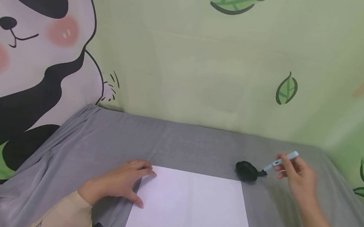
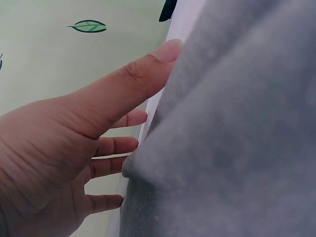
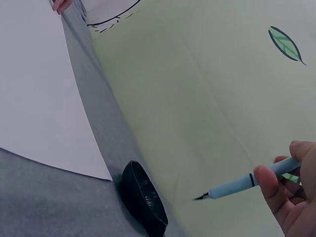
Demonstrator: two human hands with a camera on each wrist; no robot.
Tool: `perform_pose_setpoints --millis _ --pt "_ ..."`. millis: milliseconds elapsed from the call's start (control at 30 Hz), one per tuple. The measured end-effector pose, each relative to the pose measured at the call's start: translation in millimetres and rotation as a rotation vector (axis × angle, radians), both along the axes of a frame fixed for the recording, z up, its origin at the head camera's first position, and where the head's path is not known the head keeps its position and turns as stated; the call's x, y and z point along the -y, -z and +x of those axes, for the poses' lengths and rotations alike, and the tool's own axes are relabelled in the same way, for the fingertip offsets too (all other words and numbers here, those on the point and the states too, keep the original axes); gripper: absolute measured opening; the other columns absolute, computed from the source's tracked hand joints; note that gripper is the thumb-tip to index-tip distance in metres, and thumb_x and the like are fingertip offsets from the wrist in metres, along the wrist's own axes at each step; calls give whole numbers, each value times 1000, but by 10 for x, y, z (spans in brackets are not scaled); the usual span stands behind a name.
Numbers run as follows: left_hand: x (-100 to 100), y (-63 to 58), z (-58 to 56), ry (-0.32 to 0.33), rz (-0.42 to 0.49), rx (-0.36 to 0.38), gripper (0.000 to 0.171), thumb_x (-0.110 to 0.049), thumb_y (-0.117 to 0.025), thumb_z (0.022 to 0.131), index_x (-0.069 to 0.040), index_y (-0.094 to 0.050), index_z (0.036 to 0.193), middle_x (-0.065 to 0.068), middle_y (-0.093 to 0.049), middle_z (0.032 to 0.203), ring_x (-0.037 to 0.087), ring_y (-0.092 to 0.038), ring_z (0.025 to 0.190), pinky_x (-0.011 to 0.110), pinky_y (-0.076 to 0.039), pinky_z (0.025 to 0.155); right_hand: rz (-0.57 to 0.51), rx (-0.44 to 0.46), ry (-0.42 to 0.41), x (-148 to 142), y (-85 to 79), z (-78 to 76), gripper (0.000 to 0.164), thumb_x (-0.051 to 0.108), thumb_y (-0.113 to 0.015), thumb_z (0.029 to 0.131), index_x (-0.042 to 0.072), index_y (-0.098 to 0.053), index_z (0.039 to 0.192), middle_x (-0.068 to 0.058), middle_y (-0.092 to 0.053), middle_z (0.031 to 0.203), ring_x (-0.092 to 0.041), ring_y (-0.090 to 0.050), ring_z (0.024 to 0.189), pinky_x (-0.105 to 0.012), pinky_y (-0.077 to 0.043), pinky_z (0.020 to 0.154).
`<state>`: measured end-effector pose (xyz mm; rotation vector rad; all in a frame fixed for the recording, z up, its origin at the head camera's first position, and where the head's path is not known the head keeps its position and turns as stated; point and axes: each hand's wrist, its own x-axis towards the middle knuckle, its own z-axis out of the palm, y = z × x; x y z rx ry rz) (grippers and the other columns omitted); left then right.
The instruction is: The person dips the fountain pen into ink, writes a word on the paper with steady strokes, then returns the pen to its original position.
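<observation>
My left hand rests at the upper left corner of a white sheet of paper, its thumb and fingers spread over the left edge. In the left wrist view the thumb is straight and the fingers lie loosely apart. With my right hand I pinch a light blue fountain pen, its nib pointing down and left. A black bowl-shaped thing with a short stub lies by the paper's upper right corner. The right wrist view shows its hollow side, with the pen's nib apart from it.
Grey cloth covers the table, with folds at its left side. Behind it hangs a light green backdrop with painted leaves and a large painted panda at the left.
</observation>
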<state>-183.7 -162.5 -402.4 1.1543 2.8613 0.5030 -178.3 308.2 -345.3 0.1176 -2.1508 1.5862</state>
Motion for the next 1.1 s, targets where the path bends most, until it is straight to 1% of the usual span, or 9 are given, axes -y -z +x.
perform_pose_setpoints --millis 267,367,500,600,800,867,967,1033,1100 --pt "-11 -9 -2 15 -2 10 84 -61 -78 61 -15 -58 128 9 -53 130 30 -48 124 52 -40 101 -19 -18 -50 -1 76 11 14 15 -47 100 12 -61 103 16 -72 84 -2 -65 56 -18 -44 42" --pt "9 -2 4 9 -3 12 84 -62 -78 61 -15 -58 128 9 -53 131 30 -48 124 52 -40 101 25 7 -59 -6 104 -10 15 15 -47 100 20 -61 103 18 -70 84 -1 -63 57 -17 -47 47" --pt "31 -1 20 4 2 5 84 -63 -78 60 -16 -58 127 9 -53 130 30 -49 123 52 -40 99 140 63 -20 -1 132 -40 21 13 -52 98 32 -61 100 21 -66 78 0 -60 57 -16 -49 53" --pt "34 -4 29 5 4 -5 83 -63 -78 61 -16 -58 127 7 -53 129 29 -49 122 51 -41 98 184 95 4 9 144 -45 19 12 -56 96 30 -62 100 18 -66 71 0 -59 57 -17 -50 53" --pt "16 -21 36 5 10 0 83 -61 -78 61 -16 -58 127 8 -53 130 30 -49 122 51 -41 99 194 110 45 21 163 -32 12 18 -59 95 21 -68 102 14 -66 64 -4 -59 54 -18 -49 52" --pt "9 -25 35 7 12 -5 83 -60 -79 61 -15 -58 127 9 -53 130 30 -50 122 51 -41 99 173 108 57 25 179 -35 12 19 -60 95 25 -70 99 14 -65 63 -3 -57 53 -18 -48 51" --pt "1 -24 30 10 13 -12 83 -60 -79 60 -15 -59 127 8 -53 130 30 -50 122 51 -41 99 166 107 92 31 206 -44 14 20 -61 94 17 -74 99 15 -57 56 -2 -51 48 -19 -44 48" --pt "-4 -26 27 10 14 -11 82 -60 -79 60 -16 -59 127 8 -53 129 30 -50 122 51 -41 99 161 112 115 24 231 -47 15 21 -60 95 25 -74 94 14 -52 53 -3 -47 46 -20 -40 46" --pt "-10 -28 24 10 14 -7 82 -60 -79 61 -16 -59 127 8 -53 130 30 -50 122 52 -40 99 137 122 119 8 254 -48 16 22 -59 95 27 -74 93 13 -49 52 -3 -45 45 -21 -39 44"
